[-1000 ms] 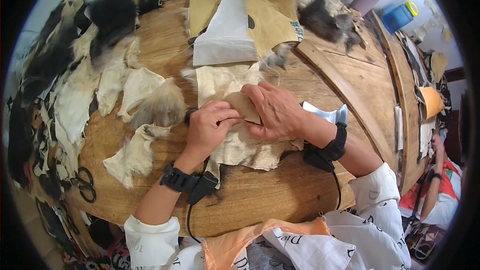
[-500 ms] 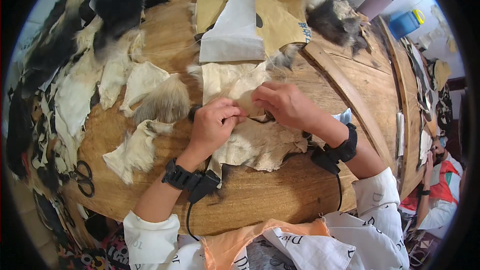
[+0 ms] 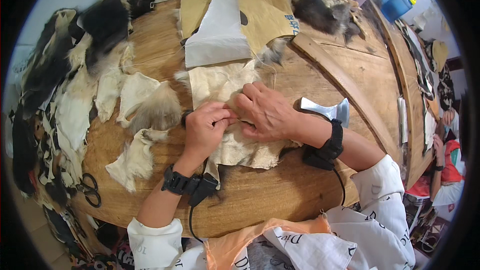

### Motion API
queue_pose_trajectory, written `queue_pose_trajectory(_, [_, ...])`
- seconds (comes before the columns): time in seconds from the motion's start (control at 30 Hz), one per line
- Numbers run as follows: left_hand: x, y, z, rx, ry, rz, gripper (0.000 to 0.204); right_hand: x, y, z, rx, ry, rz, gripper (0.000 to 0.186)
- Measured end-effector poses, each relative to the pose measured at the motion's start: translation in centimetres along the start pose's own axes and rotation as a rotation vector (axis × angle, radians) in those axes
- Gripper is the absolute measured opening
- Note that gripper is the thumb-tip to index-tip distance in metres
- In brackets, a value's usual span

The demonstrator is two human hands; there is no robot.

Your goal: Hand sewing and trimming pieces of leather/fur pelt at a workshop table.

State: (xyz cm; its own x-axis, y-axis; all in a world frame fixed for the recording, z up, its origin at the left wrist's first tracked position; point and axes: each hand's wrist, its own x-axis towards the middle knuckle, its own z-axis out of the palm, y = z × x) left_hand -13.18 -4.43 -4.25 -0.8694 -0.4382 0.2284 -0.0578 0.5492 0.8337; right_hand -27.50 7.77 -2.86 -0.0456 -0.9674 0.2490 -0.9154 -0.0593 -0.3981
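Two pale pieces of fur hide, skin side up, meet under my hands in the middle of the table. The far hide piece (image 3: 210, 82) is roughly square, with fur at its left edge. The near hide piece (image 3: 245, 152) lies wrinkled toward me. My left hand (image 3: 206, 126) is closed, thumb and forefinger pinching the hide edge at the join. Right beside it, my right hand (image 3: 270, 112) is curled, knuckles up, over the join; whatever its fingers hold is hidden. A thin thread (image 3: 274, 72) loops over the far piece.
A shiny flared metal tool (image 3: 327, 110) lies by my right wrist. Paper patterns (image 3: 217, 37) sit beyond the hides. Fur scraps (image 3: 160, 105) and black scissors (image 3: 90, 190) are left. A wooden strip (image 3: 345, 87) runs along the right. Another person's arm (image 3: 437, 170) shows far right.
My right hand has come down and left, close against my left hand, over the join. More of the metal tool shows beside my right wrist. The whole view has shifted slightly.
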Motion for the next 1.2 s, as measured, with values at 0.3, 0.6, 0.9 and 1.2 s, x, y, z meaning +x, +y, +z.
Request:
queue_pose_trajectory(0.3, [0.4,0.7,0.0,-0.054,-0.01,-0.118,0.015,-0.3,0.4,0.8,0.024,0.043,-0.158,0.036])
queue_pose_trajectory(0.6, [0.4,0.3,-0.1,-0.055,-0.001,-0.14,0.013,-1.2,-0.2,-0.3,-0.395,0.14,-0.326,0.047])
queue_pose_trajectory(0.9, [0.4,0.0,0.0,-0.027,0.02,-0.067,0.011,-0.2,-1.6,-1.0,-0.281,0.147,-0.402,0.024])
queue_pose_trajectory(1.2, [0.3,-0.2,0.0,0.031,-0.007,-0.006,0.013,-0.1,-1.5,-0.5,-0.227,0.096,-0.365,0.014])
